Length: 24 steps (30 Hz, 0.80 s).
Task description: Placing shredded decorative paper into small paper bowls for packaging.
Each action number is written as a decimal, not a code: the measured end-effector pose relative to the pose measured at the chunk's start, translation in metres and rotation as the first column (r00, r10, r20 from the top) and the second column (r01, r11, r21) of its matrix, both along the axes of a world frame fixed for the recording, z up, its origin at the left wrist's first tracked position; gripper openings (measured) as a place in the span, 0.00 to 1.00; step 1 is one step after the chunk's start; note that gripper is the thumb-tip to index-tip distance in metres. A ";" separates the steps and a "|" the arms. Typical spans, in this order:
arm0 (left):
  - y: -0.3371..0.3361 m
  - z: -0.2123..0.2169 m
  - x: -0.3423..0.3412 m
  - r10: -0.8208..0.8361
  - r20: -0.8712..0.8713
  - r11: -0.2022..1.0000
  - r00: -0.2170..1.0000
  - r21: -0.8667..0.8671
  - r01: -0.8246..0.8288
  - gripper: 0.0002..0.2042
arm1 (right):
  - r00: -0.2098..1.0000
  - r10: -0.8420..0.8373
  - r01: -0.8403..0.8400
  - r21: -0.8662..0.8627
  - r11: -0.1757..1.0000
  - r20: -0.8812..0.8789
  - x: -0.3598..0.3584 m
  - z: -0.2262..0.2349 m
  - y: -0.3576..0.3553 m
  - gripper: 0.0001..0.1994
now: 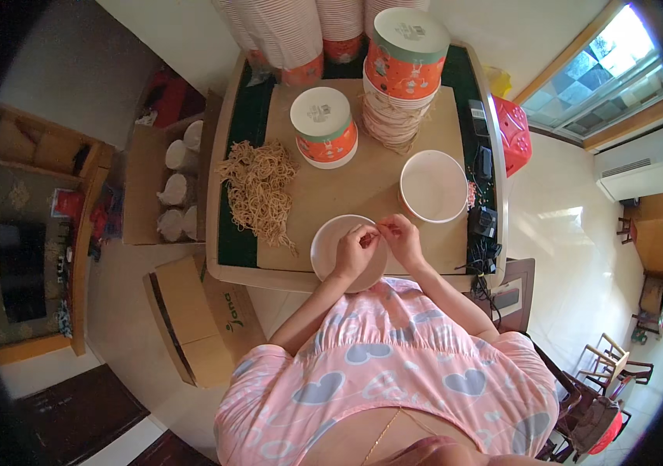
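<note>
A white paper tub [328, 247] stands mouth up at the front edge of the table, close to my body. Over its right rim my left hand [356, 250] and my right hand [402, 241] meet, fingertips pinched together. Whatever lies between the fingers is too small to make out. Just beyond my right hand is a second white tub [434, 186], also mouth up. A tangled heap of beige string [259, 194] lies to the left. Behind the hands, an orange-and-white printed tub [325, 140] rests upside down.
Farther back, an upside-down stack of tubs [407, 70] has many string loops round its lower part. Tall stacks of tubs in plastic [288, 39] fill the far edge. Black adapters with cables [484, 223] line the right side. Cardboard boxes [199, 318] sit on the floor at left.
</note>
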<state>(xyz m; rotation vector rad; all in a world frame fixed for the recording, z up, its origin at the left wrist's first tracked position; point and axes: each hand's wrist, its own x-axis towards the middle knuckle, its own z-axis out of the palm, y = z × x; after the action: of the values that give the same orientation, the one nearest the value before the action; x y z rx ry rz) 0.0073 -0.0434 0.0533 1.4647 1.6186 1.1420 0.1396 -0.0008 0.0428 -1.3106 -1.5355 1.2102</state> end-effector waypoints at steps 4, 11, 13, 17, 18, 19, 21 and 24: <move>-0.001 -0.007 0.002 0.042 0.200 0.999 0.979 -0.020 -0.039 0.04 | 0.989 0.147 -0.147 -0.007 0.989 0.013 0.007 0.006 0.006 0.04; -0.002 -0.025 0.001 0.108 0.328 0.987 0.939 -0.145 -0.063 0.03 | 0.944 0.303 -0.298 -0.056 0.953 0.132 0.012 0.014 0.012 0.05; -0.001 -0.026 0.001 0.126 0.335 0.988 0.934 -0.130 -0.086 0.03 | 0.944 0.303 -0.297 -0.069 0.952 0.131 0.013 0.010 0.012 0.06; 0.000 -0.021 -0.001 0.080 0.278 0.986 0.957 -0.162 -0.036 0.03 | 0.959 0.252 -0.242 -0.084 0.967 0.128 0.012 0.008 0.012 0.06; 0.000 -0.016 0.002 0.066 0.246 0.990 0.967 -0.138 -0.032 0.03 | 0.959 0.251 -0.242 -0.086 0.967 0.128 0.011 0.006 0.012 0.06; 0.000 -0.012 0.004 0.052 0.213 0.993 0.976 -0.114 -0.028 0.03 | 0.962 0.237 -0.229 -0.073 0.971 0.136 0.011 0.002 0.013 0.06; 0.000 -0.010 0.005 0.045 0.197 0.993 0.979 -0.113 -0.023 0.04 | 0.964 0.224 -0.217 -0.061 0.974 0.144 0.011 -0.001 0.014 0.06; -0.001 -0.011 0.004 0.047 0.176 0.994 0.983 -0.103 -0.029 0.04 | 0.963 0.225 -0.214 -0.089 0.973 0.151 0.009 0.001 0.013 0.06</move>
<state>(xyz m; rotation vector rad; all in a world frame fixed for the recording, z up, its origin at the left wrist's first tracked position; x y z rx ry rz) 0.0113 -0.0442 0.0423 1.2362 1.5619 1.1610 0.1486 0.0124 0.0438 -1.3378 -1.8065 1.3352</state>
